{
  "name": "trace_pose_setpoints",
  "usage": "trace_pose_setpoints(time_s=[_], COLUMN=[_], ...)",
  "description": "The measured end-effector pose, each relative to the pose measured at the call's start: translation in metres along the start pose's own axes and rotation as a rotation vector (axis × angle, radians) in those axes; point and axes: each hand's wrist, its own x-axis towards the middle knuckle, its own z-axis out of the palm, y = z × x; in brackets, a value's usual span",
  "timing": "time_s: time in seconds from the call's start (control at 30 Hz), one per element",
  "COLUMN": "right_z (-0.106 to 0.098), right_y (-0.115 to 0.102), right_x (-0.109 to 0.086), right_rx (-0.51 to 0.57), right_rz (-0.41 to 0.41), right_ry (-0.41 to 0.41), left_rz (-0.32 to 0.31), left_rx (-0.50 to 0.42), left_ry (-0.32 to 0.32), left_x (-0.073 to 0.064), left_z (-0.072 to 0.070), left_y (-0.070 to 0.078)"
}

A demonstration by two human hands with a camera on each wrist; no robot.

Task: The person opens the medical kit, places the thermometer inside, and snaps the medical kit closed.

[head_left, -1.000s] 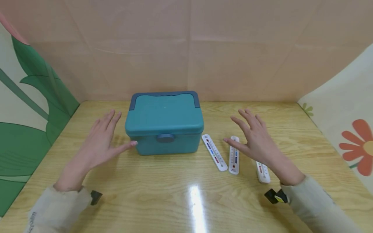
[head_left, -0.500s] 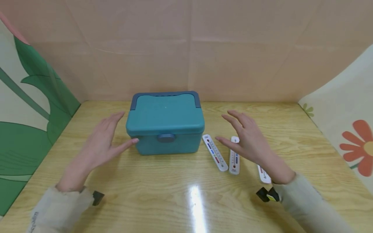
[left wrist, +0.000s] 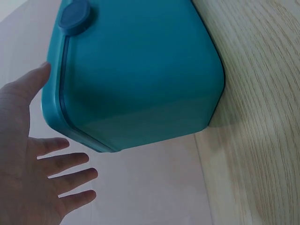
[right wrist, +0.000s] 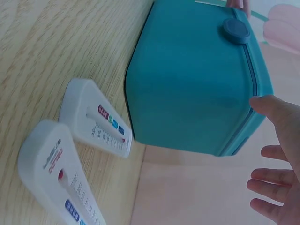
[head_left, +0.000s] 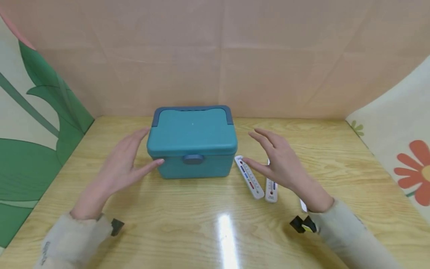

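Note:
A teal storage box (head_left: 192, 142) with a closed lid, a blue-grey handle (head_left: 193, 108) and a round front latch (head_left: 193, 159) stands on the table. Left of it my left hand (head_left: 117, 166) hovers, fingers spread, the thumb tip overlapping the box's front corner in the head view. My right hand (head_left: 280, 164) is held to the right of the box, fingers extended and thumb apart, holding nothing. Beneath and beside that hand lie white thermometers: one slanted thermometer (head_left: 249, 177) near the box, a second thermometer (head_left: 271, 190) partly covered, and a third white piece (head_left: 303, 205) mostly hidden by the wrist.
The wooden table (head_left: 174, 231) reaches back to a pinkish cloth wall (head_left: 285, 74). Printed side panels rise at both edges, with green leaves (head_left: 27, 160) on the left and a red flower (head_left: 416, 172) on the right.
Both hands have moved inward toward the box's sides, the right hand farther than the left. The right wrist now covers most of the third thermometer. The box and thermometers stay in place.

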Motion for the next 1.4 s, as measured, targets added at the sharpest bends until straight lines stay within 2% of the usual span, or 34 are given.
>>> trace_pose_setpoints(time_s=[0.2, 0.6, 0.73, 1.03, 1.23, 1.4], right_z=[0.003, 0.007, 0.008, 0.012, 0.014, 0.017], right_y=[-0.005, -0.014, -0.018, -0.031, -0.041, -0.049], right_x=[0.004, 0.008, 0.010, 0.017, 0.024, 0.031], right_rx=[0.003, 0.025, 0.020, 0.017, 0.027, 0.017], right_rz=[-0.005, -0.005, -0.040, -0.140, -0.196, -0.268], right_ry=[-0.001, -0.011, 0.030, 0.148, 0.220, 0.247], left_rz=[-0.007, 0.042, 0.045, 0.005, 0.034, 0.060], left_rx=[0.007, -0.019, -0.055, -0.114, -0.126, -0.160], left_ry=[-0.008, 0.029, 0.034, 0.038, 0.066, 0.082], left_x=[0.001, 0.002, 0.002, 0.002, 0.003, 0.003], left_z=[0.002, 0.008, 0.011, 0.019, 0.022, 0.025], left_y=[0.002, 0.001, 0.001, 0.000, -0.001, -0.002])
